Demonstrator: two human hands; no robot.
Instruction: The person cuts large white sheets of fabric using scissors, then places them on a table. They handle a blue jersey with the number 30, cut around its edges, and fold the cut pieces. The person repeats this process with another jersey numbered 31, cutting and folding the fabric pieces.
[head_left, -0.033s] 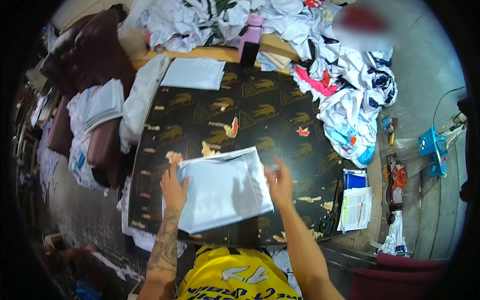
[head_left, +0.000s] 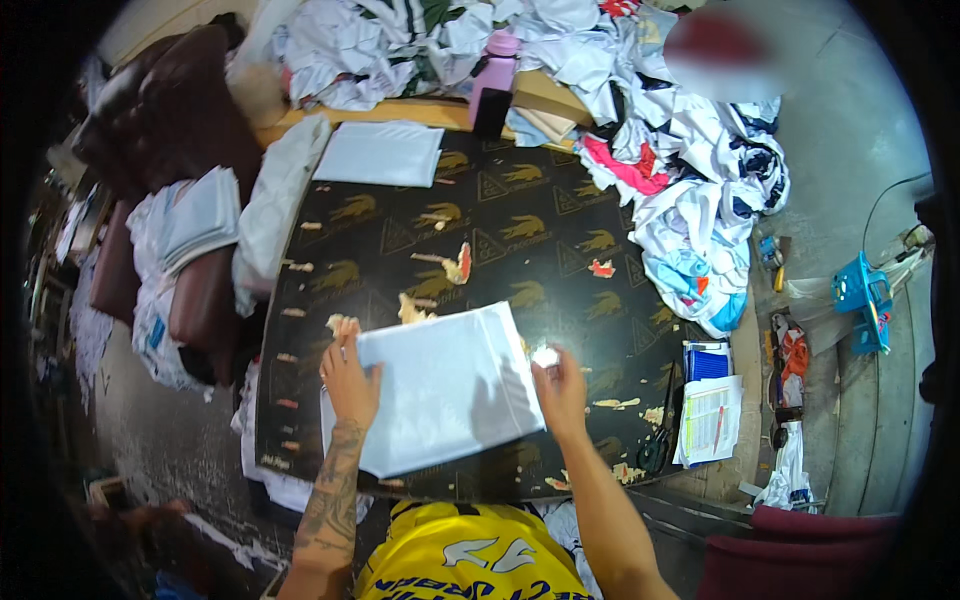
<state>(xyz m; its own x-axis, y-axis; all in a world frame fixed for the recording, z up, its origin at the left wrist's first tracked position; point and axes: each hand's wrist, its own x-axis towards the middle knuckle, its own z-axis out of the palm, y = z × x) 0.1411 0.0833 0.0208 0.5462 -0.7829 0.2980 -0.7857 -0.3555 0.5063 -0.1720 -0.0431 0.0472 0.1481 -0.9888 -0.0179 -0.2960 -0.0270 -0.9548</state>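
White packet (head_left: 440,390) is lying under the loosely open left hand (head_left: 350,382); beside the packet, the right hand (head_left: 564,390) is pinching a white scrap (head_left: 545,356).

The white bit (head_left: 545,356) at your right hand (head_left: 565,388) is too small to tell; upper right, a red-and-white patch (head_left: 722,45) is blurred; the lower edge crops your shirt (head_left: 455,550).

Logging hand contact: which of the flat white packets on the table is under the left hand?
The near packet: the left hand covers part of its left side. The far packet, at the far left corner of the table, is untouched.
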